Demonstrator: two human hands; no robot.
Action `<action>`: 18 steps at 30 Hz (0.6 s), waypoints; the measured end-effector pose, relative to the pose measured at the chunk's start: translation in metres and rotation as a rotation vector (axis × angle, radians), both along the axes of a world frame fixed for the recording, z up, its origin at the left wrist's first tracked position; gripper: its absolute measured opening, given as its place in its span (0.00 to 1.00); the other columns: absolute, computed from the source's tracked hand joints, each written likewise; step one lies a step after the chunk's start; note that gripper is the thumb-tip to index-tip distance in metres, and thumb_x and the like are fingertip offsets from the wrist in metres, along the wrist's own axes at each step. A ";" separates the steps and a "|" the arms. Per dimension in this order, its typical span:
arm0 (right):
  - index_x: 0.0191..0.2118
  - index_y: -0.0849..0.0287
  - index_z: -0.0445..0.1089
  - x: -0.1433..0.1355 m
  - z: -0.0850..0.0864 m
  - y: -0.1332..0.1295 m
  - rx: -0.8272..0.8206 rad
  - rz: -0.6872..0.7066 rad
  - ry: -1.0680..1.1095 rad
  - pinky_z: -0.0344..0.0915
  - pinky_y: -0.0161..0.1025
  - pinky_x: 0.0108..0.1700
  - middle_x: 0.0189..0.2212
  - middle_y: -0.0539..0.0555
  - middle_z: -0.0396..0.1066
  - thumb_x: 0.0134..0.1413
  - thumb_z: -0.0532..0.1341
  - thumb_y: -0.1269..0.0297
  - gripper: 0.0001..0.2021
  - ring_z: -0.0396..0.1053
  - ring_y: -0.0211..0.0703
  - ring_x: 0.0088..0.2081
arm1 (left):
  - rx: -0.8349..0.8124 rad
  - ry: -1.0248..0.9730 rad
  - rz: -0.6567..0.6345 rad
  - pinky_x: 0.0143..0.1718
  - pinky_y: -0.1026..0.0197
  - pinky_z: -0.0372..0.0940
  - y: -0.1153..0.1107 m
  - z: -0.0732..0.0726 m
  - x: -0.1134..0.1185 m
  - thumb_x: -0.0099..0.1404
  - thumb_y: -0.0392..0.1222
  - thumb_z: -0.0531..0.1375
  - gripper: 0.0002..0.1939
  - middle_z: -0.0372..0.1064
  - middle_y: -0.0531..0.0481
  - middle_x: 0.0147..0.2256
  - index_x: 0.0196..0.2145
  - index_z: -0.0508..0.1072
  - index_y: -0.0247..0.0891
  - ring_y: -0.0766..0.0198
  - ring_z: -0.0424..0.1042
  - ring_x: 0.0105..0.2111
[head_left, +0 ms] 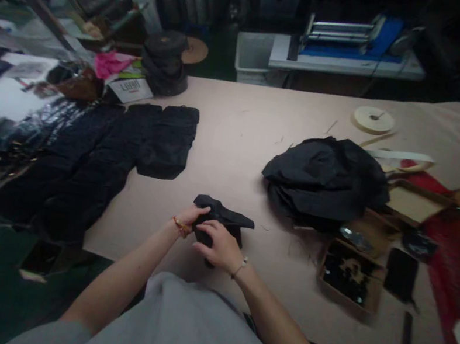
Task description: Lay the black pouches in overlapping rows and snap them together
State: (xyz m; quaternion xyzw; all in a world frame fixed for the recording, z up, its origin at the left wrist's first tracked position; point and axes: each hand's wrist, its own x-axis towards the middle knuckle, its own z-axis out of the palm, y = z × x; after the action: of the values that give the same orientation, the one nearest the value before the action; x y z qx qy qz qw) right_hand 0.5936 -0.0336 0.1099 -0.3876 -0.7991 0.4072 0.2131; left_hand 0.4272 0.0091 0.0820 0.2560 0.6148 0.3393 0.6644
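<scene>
A small piece of black fabric (226, 215) lies at the table's front edge, close to my body. My left hand (193, 216) is closed on its left end, with the thumb on top and the other fingers hidden. My right hand (219, 245) rests over the near side of the fabric, its fingers apart and pointing left. A big crumpled black fabric pile (329, 180) sits on the table to the right. Flat black fabric pieces (166, 143) are stacked at the left.
On the right are an open box of small black parts (351, 276), a dark pouch (401, 274) and a tape roll (373, 119). Black strap rolls (164, 62) stand back left on the table (227, 136). A blue machine (351, 39) is behind.
</scene>
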 end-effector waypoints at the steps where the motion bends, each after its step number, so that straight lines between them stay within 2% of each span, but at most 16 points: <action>1: 0.55 0.55 0.64 0.003 -0.006 0.003 0.006 -0.114 0.098 0.60 0.47 0.57 0.53 0.59 0.64 0.55 0.61 0.56 0.22 0.63 0.50 0.55 | 0.007 -0.032 0.021 0.39 0.56 0.72 -0.011 0.003 -0.014 0.49 0.48 0.69 0.19 0.77 0.41 0.34 0.34 0.75 0.32 0.56 0.76 0.33; 3: 0.60 0.57 0.59 0.003 -0.024 0.016 -0.027 -0.325 0.216 0.50 0.51 0.63 0.59 0.62 0.57 0.53 0.62 0.57 0.29 0.54 0.51 0.61 | 0.011 -0.083 0.003 0.43 0.57 0.71 -0.029 0.014 -0.039 0.47 0.47 0.70 0.20 0.77 0.43 0.36 0.35 0.76 0.33 0.57 0.76 0.37; 4: 0.63 0.58 0.55 -0.001 -0.036 0.024 -0.088 -0.334 0.249 0.45 0.53 0.65 0.62 0.64 0.53 0.49 0.65 0.56 0.36 0.49 0.53 0.64 | 0.025 -0.069 -0.030 0.44 0.57 0.70 -0.036 0.022 -0.050 0.47 0.47 0.70 0.20 0.77 0.43 0.37 0.36 0.77 0.33 0.56 0.76 0.38; 5: 0.65 0.58 0.51 -0.008 -0.048 0.033 -0.192 -0.264 0.280 0.42 0.54 0.65 0.64 0.65 0.50 0.44 0.68 0.55 0.44 0.46 0.54 0.65 | 0.037 -0.039 -0.074 0.46 0.57 0.69 -0.042 0.031 -0.060 0.47 0.48 0.70 0.20 0.77 0.44 0.37 0.37 0.77 0.34 0.55 0.76 0.40; 6: 0.66 0.58 0.47 -0.019 -0.059 0.040 -0.331 -0.133 0.317 0.42 0.55 0.65 0.64 0.65 0.50 0.39 0.71 0.54 0.50 0.46 0.55 0.66 | 0.050 -0.003 -0.117 0.47 0.56 0.69 -0.046 0.040 -0.069 0.47 0.48 0.70 0.20 0.78 0.45 0.37 0.37 0.78 0.35 0.55 0.75 0.41; 8: 0.67 0.57 0.45 -0.046 -0.076 0.049 -0.639 0.167 0.397 0.47 0.56 0.63 0.61 0.64 0.56 0.35 0.72 0.53 0.54 0.53 0.56 0.63 | 0.090 0.051 -0.178 0.50 0.55 0.67 -0.051 0.060 -0.090 0.48 0.47 0.70 0.20 0.77 0.47 0.39 0.38 0.78 0.37 0.54 0.74 0.44; 10: 0.66 0.56 0.50 -0.078 -0.085 0.051 -0.861 0.328 0.452 0.54 0.56 0.60 0.56 0.61 0.65 0.35 0.72 0.54 0.51 0.62 0.55 0.58 | 0.133 0.074 -0.206 0.53 0.54 0.65 -0.052 0.077 -0.116 0.48 0.46 0.70 0.21 0.77 0.48 0.41 0.41 0.77 0.38 0.54 0.73 0.46; 12: 0.61 0.54 0.61 -0.108 -0.087 0.049 -0.944 0.327 0.462 0.59 0.54 0.58 0.51 0.58 0.70 0.34 0.73 0.56 0.44 0.66 0.56 0.54 | 0.160 0.078 -0.221 0.54 0.52 0.64 -0.051 0.090 -0.152 0.49 0.47 0.69 0.23 0.76 0.48 0.44 0.43 0.77 0.37 0.54 0.73 0.46; 15: 0.52 0.52 0.70 -0.150 -0.085 0.060 -0.952 0.260 0.452 0.63 0.52 0.55 0.47 0.55 0.74 0.33 0.73 0.60 0.33 0.69 0.56 0.50 | 0.157 0.113 -0.220 0.54 0.51 0.64 -0.042 0.091 -0.219 0.51 0.48 0.68 0.24 0.76 0.45 0.44 0.45 0.76 0.34 0.54 0.73 0.46; 18: 0.48 0.54 0.72 -0.195 -0.084 0.102 -0.926 0.131 0.450 0.65 0.50 0.52 0.43 0.54 0.75 0.37 0.71 0.58 0.26 0.71 0.53 0.47 | 0.182 0.164 -0.129 0.55 0.50 0.64 -0.017 0.067 -0.289 0.51 0.49 0.68 0.26 0.76 0.43 0.44 0.45 0.75 0.32 0.52 0.72 0.47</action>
State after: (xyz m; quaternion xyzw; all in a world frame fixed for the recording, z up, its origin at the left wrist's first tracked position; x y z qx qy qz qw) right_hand 0.3983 0.0681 0.0260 -0.2934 -0.4922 0.8038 0.1599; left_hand 0.1378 -0.0076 0.1490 0.3810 0.6161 0.3280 0.6064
